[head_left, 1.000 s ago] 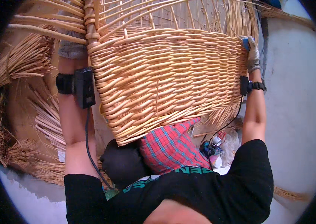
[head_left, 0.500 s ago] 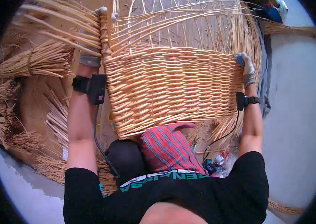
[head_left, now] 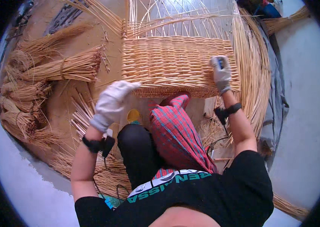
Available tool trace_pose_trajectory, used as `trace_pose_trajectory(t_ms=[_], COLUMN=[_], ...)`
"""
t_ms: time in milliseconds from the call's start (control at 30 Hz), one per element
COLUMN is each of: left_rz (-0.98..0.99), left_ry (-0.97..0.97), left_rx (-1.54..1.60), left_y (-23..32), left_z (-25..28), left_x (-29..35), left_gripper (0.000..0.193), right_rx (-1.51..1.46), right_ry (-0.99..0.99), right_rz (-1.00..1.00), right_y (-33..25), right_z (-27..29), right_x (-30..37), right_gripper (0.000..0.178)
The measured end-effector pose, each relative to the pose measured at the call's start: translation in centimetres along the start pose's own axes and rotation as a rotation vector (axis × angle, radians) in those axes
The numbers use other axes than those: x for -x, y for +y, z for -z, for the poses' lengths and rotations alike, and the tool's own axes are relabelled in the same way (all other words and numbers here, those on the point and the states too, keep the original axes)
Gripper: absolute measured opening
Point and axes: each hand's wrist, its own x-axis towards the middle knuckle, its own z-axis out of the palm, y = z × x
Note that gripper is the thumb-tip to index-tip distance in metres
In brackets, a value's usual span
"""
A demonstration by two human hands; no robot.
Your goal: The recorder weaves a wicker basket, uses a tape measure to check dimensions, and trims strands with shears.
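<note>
A woven wicker basket [head_left: 175, 60] of peeled tan rods sits tilted before me, its near edge above my knees. Long unwoven stakes [head_left: 190, 19] fan out from its far side. My left hand [head_left: 112, 100], in a pale work glove, is at the near left corner. Its fingers stretch toward the rim; whether they touch it is hard to tell. My right hand [head_left: 221, 73], gloved too, lies over the right part of the woven wall with fingers curled. Something blue shows among those fingers, too small to name.
Bundles of cut rods [head_left: 65, 68] lie on the floor to the left. Long loose rods [head_left: 248, 72] run along the right beside a grey cloth [head_left: 279, 90]. A red checked cloth [head_left: 177, 132] covers one leg. A yellow round thing [head_left: 133, 115] lies below the basket.
The basket has turned, and its near edge has risen away from my lap. My left hand has left the far left corner and come nearer. My right hand has shifted left onto the wall.
</note>
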Motion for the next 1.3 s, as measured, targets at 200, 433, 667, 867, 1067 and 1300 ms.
trace_pose_trajectory(t_ms=[200, 433, 667, 867, 1067, 1300], left_rz=[-0.167, -0.197, -0.183, -0.004, 0.447, -0.083], left_ry=[0.010, -0.043, 0.015, -0.107, -0.174, 0.270], left_rx=[-0.384, -0.626, -0.629, -0.403, 0.005, 0.175], left_y=[-1.3, -0.8, -0.3, -0.8, 0.2, 15.8], left_z=[-6.4, -7.4, -7.7, -8.6, -7.0, 6.5], left_x=[-3.6, -4.1, -4.5, -6.1, -7.9, -4.0], left_gripper=[0.062, 0.057, 0.055, 0.050, 0.026, 0.048], right_rx=[0.493, 0.676, 0.788, 0.765, 0.659, 0.242], right_ry=[-0.473, -0.799, -0.790, -0.790, -0.854, -0.581], right_rz=[0.159, -0.046, -0.019, -0.043, 0.011, -0.033], right_y=[-8.0, -10.7, -10.6, -9.6, -9.2, -14.2], right_z=[-6.4, -7.2, -8.3, -8.6, -8.4, -2.4], right_x=[3.3, 0.7, 0.6, 0.8, -0.1, 5.0], right_gripper=[0.024, 0.034, 0.034, 0.035, 0.035, 0.034])
